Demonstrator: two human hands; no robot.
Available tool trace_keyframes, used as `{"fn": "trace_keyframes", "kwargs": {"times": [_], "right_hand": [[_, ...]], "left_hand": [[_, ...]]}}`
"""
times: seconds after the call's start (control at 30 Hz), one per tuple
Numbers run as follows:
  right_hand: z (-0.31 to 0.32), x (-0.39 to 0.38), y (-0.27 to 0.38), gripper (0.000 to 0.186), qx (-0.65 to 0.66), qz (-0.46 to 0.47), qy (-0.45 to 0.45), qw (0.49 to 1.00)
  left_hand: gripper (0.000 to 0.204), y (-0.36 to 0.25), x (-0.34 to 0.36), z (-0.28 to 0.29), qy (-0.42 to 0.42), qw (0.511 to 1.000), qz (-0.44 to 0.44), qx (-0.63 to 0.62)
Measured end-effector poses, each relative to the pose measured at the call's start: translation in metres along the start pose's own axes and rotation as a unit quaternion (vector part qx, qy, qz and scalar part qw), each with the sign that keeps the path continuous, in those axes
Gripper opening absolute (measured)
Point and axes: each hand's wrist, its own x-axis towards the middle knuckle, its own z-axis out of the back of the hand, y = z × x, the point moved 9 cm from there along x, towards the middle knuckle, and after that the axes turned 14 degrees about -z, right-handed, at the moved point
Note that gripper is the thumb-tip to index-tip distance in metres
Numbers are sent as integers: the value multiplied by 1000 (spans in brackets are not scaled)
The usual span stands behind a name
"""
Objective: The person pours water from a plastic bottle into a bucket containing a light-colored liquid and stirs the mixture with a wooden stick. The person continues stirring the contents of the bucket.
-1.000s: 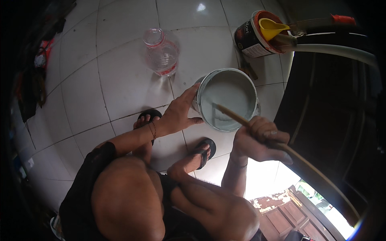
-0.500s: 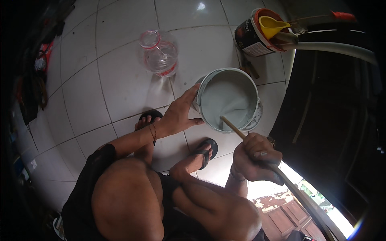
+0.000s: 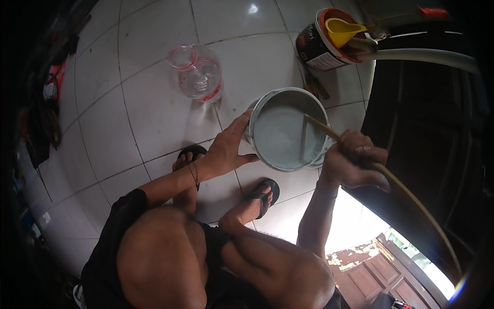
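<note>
A white bucket point(image 3: 252, 136) of pale grey paint point(image 3: 280, 139) stands on the floor in front of me. My left hand point(image 3: 229, 144) steadies it from the left, fingers along its side and thumb near the close rim. Closed around a long, thin wooden stick point(image 3: 419, 198), my right hand point(image 3: 355, 159) is just right of the bucket. The stick's far end slants over the rim to the paint on the bucket's right side. Whether its tip dips under the surface is hard to tell. Its other end reaches down to the lower right.
A clear plastic bottle point(image 3: 200, 74) with red bands stands left of the bucket. Back right is a black tub point(image 3: 319, 49) holding a yellow funnel point(image 3: 342, 32) and tools. Dark wooden panels point(image 3: 417, 118) line the right. My sandalled feet point(image 3: 265, 198) are close below.
My right hand has moved up and to the right with the stick. The stick's tip has shifted from the near side of the paint toward the far right. My left hand stays at the bucket.
</note>
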Motion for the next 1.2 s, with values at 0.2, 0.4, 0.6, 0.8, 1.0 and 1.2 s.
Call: {"fn": "trace_keyframes", "kwargs": {"times": [0.2,0.4,0.6,0.8,1.0,1.2], "right_hand": [[-10,-53,32,78,36,-45,75,996],[-17,-70,40,79,50,-87,75,992],[11,-20,11,76,49,-45,41,997],[12,19,-3,77,-18,-17,27,999],[9,-20,13,73,-11,-77,49,996],[-29,-59,45,79,-33,-90,49,994]], "left_hand": [[117,1,-3,1,-11,1000,-7,-3],[117,4,-3,-2,-13,1000,-9,-3],[119,3,-3,-1,-7,1000,-3,11],[119,3,-1,-4,9,1000,-3,12],[118,5,-3,-3,0,1000,0,8],[112,3,-2,-1,-36,999,-5,-22]]}}
